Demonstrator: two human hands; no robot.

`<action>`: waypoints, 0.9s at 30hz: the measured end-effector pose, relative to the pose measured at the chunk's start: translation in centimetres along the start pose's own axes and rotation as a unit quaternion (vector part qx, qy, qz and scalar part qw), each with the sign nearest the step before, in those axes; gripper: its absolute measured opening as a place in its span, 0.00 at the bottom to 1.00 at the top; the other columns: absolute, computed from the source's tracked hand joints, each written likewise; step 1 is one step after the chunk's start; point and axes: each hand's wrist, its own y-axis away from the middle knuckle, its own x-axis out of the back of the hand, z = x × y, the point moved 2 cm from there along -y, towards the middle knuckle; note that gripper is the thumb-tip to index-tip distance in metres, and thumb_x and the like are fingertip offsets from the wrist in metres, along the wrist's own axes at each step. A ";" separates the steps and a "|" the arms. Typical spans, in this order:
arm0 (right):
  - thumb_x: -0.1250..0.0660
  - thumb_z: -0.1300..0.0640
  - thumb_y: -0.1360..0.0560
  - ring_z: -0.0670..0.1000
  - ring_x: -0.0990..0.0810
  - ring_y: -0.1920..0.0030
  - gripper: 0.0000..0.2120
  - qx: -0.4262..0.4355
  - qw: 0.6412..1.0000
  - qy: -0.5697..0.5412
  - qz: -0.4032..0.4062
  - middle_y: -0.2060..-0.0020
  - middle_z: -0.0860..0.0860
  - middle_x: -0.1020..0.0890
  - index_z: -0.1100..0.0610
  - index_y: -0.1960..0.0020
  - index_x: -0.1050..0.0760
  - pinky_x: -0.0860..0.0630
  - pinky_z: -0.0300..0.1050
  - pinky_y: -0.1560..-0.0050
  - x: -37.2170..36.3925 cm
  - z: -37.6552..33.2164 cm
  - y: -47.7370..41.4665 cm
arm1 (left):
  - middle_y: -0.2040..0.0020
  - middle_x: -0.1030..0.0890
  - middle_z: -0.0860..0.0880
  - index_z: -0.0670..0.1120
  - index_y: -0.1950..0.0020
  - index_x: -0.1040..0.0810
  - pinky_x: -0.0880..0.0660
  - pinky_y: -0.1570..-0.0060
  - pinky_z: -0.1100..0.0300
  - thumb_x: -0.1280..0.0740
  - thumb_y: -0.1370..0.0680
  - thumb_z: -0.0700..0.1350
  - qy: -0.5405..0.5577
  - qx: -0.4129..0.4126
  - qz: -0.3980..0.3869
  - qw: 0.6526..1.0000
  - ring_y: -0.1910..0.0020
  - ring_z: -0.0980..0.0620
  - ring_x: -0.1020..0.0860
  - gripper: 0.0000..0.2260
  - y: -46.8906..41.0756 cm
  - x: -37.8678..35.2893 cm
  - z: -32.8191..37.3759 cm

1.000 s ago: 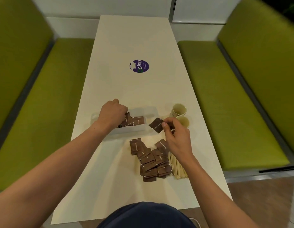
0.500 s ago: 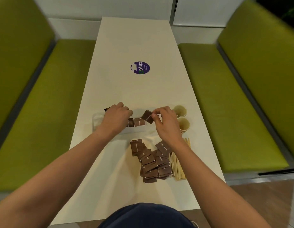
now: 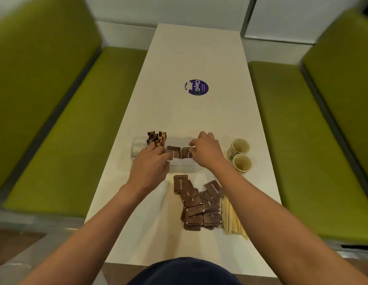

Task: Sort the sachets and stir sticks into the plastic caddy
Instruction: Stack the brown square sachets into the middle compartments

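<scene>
Hands at the clear plastic caddy (image 3: 137, 150)
Right hand (image 3: 207, 151) pinches a brown square sachet (image 3: 186, 154); the left hand (image 3: 152, 164) grip is unclear.

A café or canteen seating booth is shown. A long white table (image 3: 199, 58) is set between 2 green upholstered benches (image 3: 76, 124), with plain white wall panels behind. A round purple sticker (image 3: 196, 87) reading "ClayGo" is fixed to the tabletop. 2 small paper cups (image 3: 239, 146) are stood on it, and brown sachets (image 3: 199, 204) and wooden stir sticks (image 3: 232, 221) are laid out nearby.
</scene>
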 end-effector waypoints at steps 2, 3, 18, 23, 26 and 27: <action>0.38 0.53 0.18 0.58 0.29 0.36 0.16 0.003 0.998 -0.044 0.034 0.39 0.54 0.24 0.52 0.32 0.21 0.27 0.53 0.39 -0.1 0.4 0.8 | 0.56 0.17 0.50 0.48 0.51 0.14 0.26 0.64 0.53 0.25 0.27 0.41 0.008 0.019 -0.016 1.000 0.56 0.46 0.23 0.07 0.9 -0.3 0.3; 0.37 0.53 0.18 0.57 0.29 0.37 0.16 0.006 0.996 -0.078 0.048 0.41 0.54 0.23 0.53 0.32 0.21 0.27 0.51 0.40 -0.1 0.7 1.4 | 0.55 0.17 0.50 0.48 0.49 0.14 0.26 0.64 0.53 0.26 0.26 0.42 0.013 0.026 -0.027 0.999 0.55 0.46 0.24 0.06 1.3 -0.5 0.5; 0.36 0.58 0.23 0.57 0.26 0.35 0.22 0.053 0.990 -0.090 -0.092 0.34 0.50 0.21 0.53 0.29 0.26 0.26 0.55 0.38 -3.0 5.5 12.5 | 0.36 0.23 0.52 0.53 0.29 0.26 0.22 0.48 0.51 0.36 0.22 0.45 0.076 0.040 -0.245 0.966 0.38 0.48 0.26 0.20 4.2 -5.2 4.2; 0.33 0.58 0.24 0.56 0.23 0.40 0.22 0.117 0.985 -0.038 -0.124 0.38 0.48 0.20 0.51 0.31 0.26 0.24 0.53 0.42 -3.1 6.2 13.1 | 0.37 0.22 0.51 0.53 0.31 0.24 0.24 0.50 0.52 0.35 0.21 0.46 0.044 0.031 -0.244 0.968 0.40 0.48 0.26 0.18 4.1 -5.3 4.3; 0.35 0.64 0.25 0.54 0.22 0.43 0.22 0.128 0.987 0.003 -0.100 0.40 0.47 0.19 0.51 0.33 0.22 0.23 0.50 0.45 -3.2 6.4 12.9 | 0.39 0.21 0.53 0.54 0.34 0.22 0.24 0.53 0.54 0.37 0.19 0.49 0.040 0.039 -0.225 0.973 0.41 0.49 0.25 0.14 4.4 -5.3 4.4; 0.36 0.65 0.25 0.54 0.21 0.44 0.20 0.126 0.987 0.015 -0.094 0.41 0.46 0.18 0.51 0.35 0.21 0.23 0.50 0.47 -3.3 6.5 12.9 | 0.40 0.20 0.53 0.55 0.35 0.22 0.23 0.54 0.53 0.39 0.19 0.49 0.042 0.045 -0.216 0.975 0.42 0.49 0.24 0.14 4.6 -5.3 4.3</action>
